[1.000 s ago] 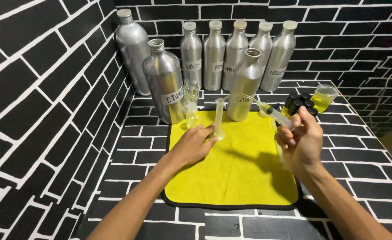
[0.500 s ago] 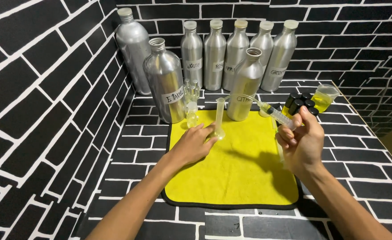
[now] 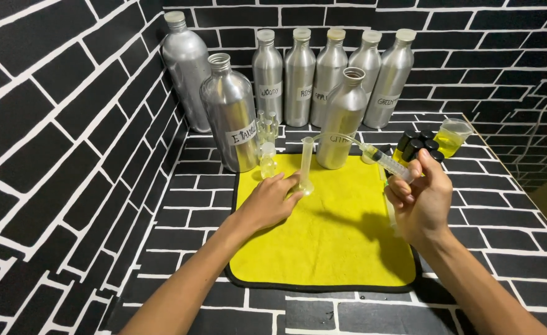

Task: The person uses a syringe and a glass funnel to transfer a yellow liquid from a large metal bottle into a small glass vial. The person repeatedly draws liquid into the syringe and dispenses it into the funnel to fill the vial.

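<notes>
Spillage threatens: my right hand [image 3: 423,197] fingers clamp the syringe [image 3: 386,162], its tube arching toward ten o'clock into the narrow cylinder [image 3: 307,166]; my left hand [image 3: 270,200] fingers, spread, steady its base.

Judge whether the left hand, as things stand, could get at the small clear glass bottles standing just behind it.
Probably yes: the left hand rests on the yellow cloth at the measuring cylinder's base, and nothing lies between it and the glass bottles.
</notes>
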